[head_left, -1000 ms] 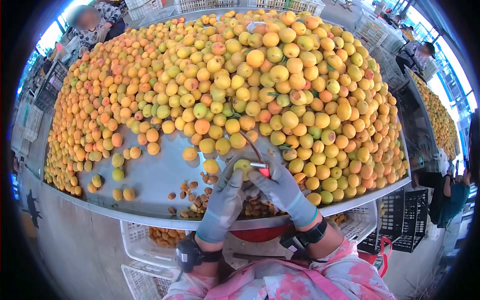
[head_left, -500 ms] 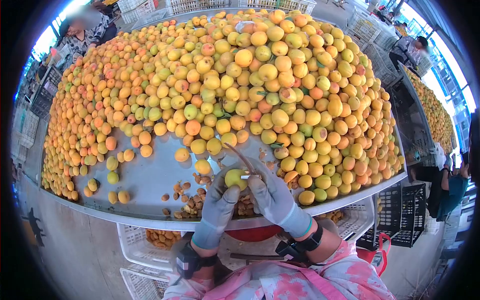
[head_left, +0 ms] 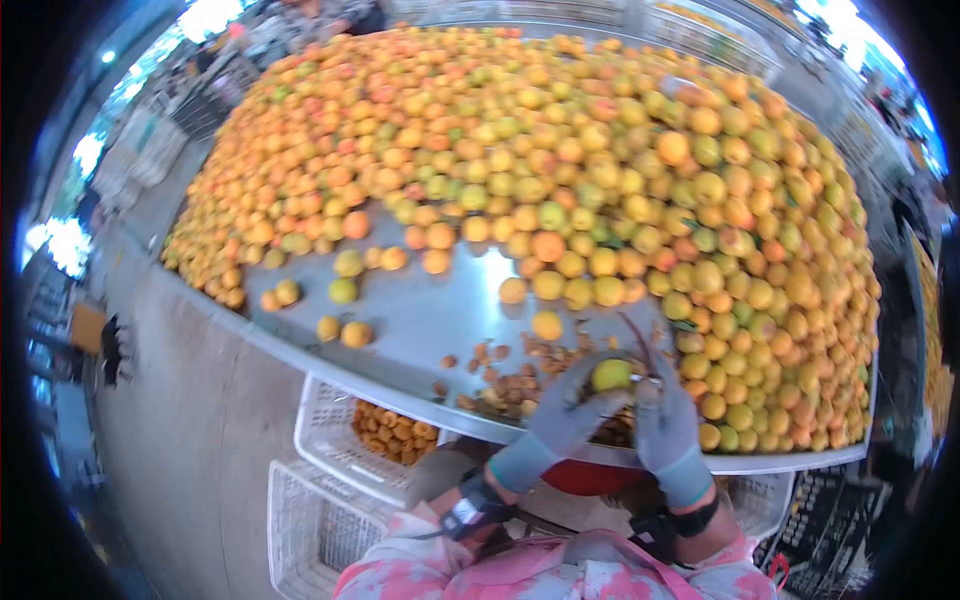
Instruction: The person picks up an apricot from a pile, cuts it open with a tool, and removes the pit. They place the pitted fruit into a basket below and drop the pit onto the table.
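In the head view, my gloved left hand (head_left: 570,405) is closed around a greenish-yellow apricot (head_left: 612,376). My gloved right hand (head_left: 666,420) grips a small knife with a thin, curved brown handle (head_left: 638,338). Its short metal end meets the right side of the fruit; how deep it goes cannot be made out. Both hands are over the near edge of the metal table (head_left: 430,325). Brown apricot pits (head_left: 512,390) lie loose to the left of my hands, and a large heap of apricots (head_left: 560,160) spreads behind them.
Below the table edge, a white basket (head_left: 325,435) holds opened apricot halves (head_left: 395,432), with another white basket (head_left: 300,530) nearer me. A red container (head_left: 590,478) sits under my hands. Black crates (head_left: 830,520) stand at the lower right. Several single apricots lie on the table's left part.
The camera view has turned left, so the table, heap and hands appear shifted right and the image is blurred. My hands keep the same hold on the apricot and knife.
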Motion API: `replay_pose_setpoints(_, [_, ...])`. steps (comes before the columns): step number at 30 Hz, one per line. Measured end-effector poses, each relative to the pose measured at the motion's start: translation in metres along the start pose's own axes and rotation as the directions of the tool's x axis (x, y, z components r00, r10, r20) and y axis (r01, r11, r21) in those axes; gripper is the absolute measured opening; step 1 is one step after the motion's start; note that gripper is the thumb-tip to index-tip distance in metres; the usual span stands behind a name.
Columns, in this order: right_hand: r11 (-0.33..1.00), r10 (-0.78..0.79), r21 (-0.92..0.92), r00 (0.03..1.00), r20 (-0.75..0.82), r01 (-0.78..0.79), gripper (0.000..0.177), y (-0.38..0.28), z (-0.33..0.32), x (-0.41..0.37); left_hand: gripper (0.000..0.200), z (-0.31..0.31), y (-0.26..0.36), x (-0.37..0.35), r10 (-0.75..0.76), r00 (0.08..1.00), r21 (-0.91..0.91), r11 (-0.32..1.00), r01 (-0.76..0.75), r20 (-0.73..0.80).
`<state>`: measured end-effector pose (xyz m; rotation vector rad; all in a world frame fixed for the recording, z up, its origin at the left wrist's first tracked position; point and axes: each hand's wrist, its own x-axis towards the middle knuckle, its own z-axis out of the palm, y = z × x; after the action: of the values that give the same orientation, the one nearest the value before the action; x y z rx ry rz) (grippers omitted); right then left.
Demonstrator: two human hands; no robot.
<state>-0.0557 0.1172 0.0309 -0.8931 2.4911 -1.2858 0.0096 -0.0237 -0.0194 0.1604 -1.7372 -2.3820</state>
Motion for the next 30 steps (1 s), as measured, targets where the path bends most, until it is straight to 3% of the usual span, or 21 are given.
replay_pose_setpoints(2, [1.0,0.016,0.012,0.998,0.066,-0.017,0.057,0.011,0.002,-0.002,0.048,-0.003,-0.018,-0.001,0.248,0.967,0.278,0.926,-0.255,0.059])
replay_pose_setpoints(5, [0.965,-0.079,0.255,0.993,0.092,0.054,0.064,0.015,0.015,-0.001,0.049,-0.002,-0.011,0.001,0.038,0.998,-0.056,0.998,-0.035,0.04])
replay_pose_setpoints(6, [0.936,-0.038,0.351,0.996,0.081,0.007,0.062,0.021,0.019,-0.001,0.05,-0.001,-0.014,-0.001,0.451,0.891,0.245,0.86,-0.448,0.049])
replay_pose_setpoints(7, [0.901,0.021,0.432,0.997,0.07,-0.049,0.061,0.027,0.019,-0.002,0.05,-0.001,-0.016,0.001,0.46,0.888,0.278,0.851,-0.446,0.018])
replay_pose_setpoints(8, [0.859,0.095,0.5,0.994,0.057,-0.111,0.059,0.032,0.02,-0.003,0.05,0.001,-0.019,0.004,0.24,0.971,0.086,0.967,-0.238,-0.015])
replay_pose_setpoints(9, [0.81,0.175,0.562,0.983,0.045,-0.17,0.057,0.033,0.022,-0.002,0.05,0.002,-0.015,0.007,0.01,1.0,-0.119,0.993,-0.009,0.006])
replay_pose_setpoints(10, [0.751,0.143,0.653,0.99,-0.012,-0.1,0.054,0.03,0.028,-0.001,0.05,0.002,-0.012,0.008,0.014,1.0,-0.115,0.993,-0.015,-0.009])
replay_pose_setpoints(13, [0.803,0.104,0.587,0.994,0.034,-0.104,0.053,0.057,0.023,0.002,0.049,0.003,-0.006,0.009,-0.023,1.0,-0.1,0.995,0.023,0.0])
replay_pose_setpoints(15, [0.8,0.14,0.58,0.988,0.07,-0.154,0.052,0.068,0.02,0.002,0.049,0.003,-0.007,0.01,0.037,0.998,-0.04,0.998,-0.039,-0.043])
replay_pose_setpoints(17, [0.878,0.122,0.466,0.992,-0.008,-0.104,0.05,0.059,0.019,0.005,0.049,0.004,-0.006,0.01,0.025,0.999,-0.09,0.996,-0.029,-0.045])
replay_pose_setpoints(19, [0.873,0.099,0.482,0.995,-0.026,-0.074,0.049,0.051,0.021,0.005,0.049,0.004,-0.002,0.009,0.01,0.999,-0.141,0.99,-0.016,-0.045])
replay_pose_setpoints(23, [0.877,0.099,0.478,0.991,-0.085,-0.046,0.047,0.049,0.025,0.007,0.049,0.001,0.001,0.009,0.037,0.995,-0.015,0.999,-0.039,-0.09])
replay_pose_setpoints(27, [0.832,0.174,0.542,0.983,-0.058,-0.115,0.047,0.062,0.026,0.001,0.049,0.002,-0.006,0.011,0.005,0.994,-0.056,0.998,-0.011,-0.108])
replay_pose_setpoints(29, [0.963,0.029,0.268,0.989,-0.146,0.011,0.048,0.071,0.028,-0.005,0.048,0.004,-0.013,0.012,0.005,0.992,-0.102,0.995,-0.017,-0.124])
replay_pose_setpoints(30, [0.963,0.03,0.268,0.989,-0.144,0.01,0.048,0.064,0.03,-0.003,0.048,0.005,-0.015,0.013,0.003,0.99,-0.147,0.989,-0.024,-0.141])
